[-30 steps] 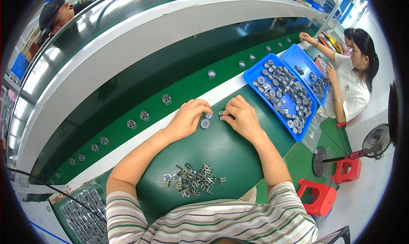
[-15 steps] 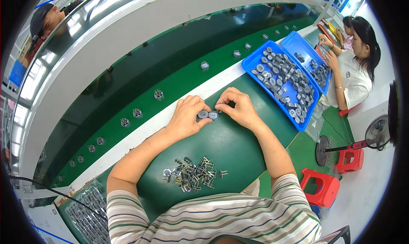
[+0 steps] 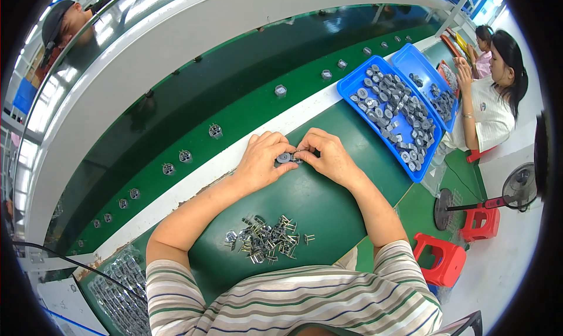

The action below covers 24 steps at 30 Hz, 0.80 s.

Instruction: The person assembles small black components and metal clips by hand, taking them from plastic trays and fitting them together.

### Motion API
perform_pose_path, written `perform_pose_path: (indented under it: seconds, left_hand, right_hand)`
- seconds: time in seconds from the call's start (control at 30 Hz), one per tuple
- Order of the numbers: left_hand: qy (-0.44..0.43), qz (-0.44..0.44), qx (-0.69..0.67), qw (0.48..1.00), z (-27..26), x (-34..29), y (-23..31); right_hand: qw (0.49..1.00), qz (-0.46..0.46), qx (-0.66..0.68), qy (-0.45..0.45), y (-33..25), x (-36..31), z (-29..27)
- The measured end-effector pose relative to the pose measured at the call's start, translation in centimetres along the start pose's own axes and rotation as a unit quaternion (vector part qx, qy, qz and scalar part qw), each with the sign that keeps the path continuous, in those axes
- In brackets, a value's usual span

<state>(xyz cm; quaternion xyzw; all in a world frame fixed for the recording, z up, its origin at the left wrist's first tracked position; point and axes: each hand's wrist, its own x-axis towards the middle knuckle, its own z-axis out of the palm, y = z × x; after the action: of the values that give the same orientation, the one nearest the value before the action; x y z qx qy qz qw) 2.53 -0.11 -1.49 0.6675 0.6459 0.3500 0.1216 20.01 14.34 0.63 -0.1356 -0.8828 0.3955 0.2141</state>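
Note:
My left hand [image 3: 263,161] is closed, thumb and fingers pinching a small grey plastic part with a round disc face [image 3: 284,158]. Against the right end of that part, the thumb and fingertips of my right hand [image 3: 326,154] press together, covering much of it. Whether a separate small piece sits between the right fingertips is hidden. Both hands work just above the green tabletop [image 3: 328,218]. Between my forearms lies a loose pile of small metal-pronged parts [image 3: 267,240], with a single pronged piece [image 3: 309,238] just to its right.
A blue tray [image 3: 431,167] of round grey parts stands at the right, beside a second blue tray [image 3: 404,55]. Past a white ledge, a green conveyor belt [image 3: 249,114] carries spaced parts. Clear plastic trays [image 3: 120,289] lie lower left. Co-workers [image 3: 489,110] sit at the right, near red stools [image 3: 443,259].
My right fingertips have come in over the right end of the grey part, covering more of it. Parts on the belt have shifted slightly toward the lower left.

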Motion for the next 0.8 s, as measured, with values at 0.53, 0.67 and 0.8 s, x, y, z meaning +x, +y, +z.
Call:
perform_pose_path:
  seconds: [0.53, 0.67, 0.8]
  left_hand:
    - [0.000, 0.004, 0.001, 1.000, 0.1, -0.1, -0.1]
    - [0.002, 0.005, -0.007, 1.000, 0.0, 0.0, 0.3]
    - [-0.029, -0.013, -0.022, 0.999, -0.2, 0.1, 0.2]
  right_hand:
    - [0.999, 0.022, 0.032, 0.036, 0.7, -0.8, 1.6]
    - [0.997, -0.060, -0.041, 0.039, 0.7, -0.7, 1.6]
    - [0.996, -0.063, -0.048, 0.041, 0.2, -0.7, 1.5]
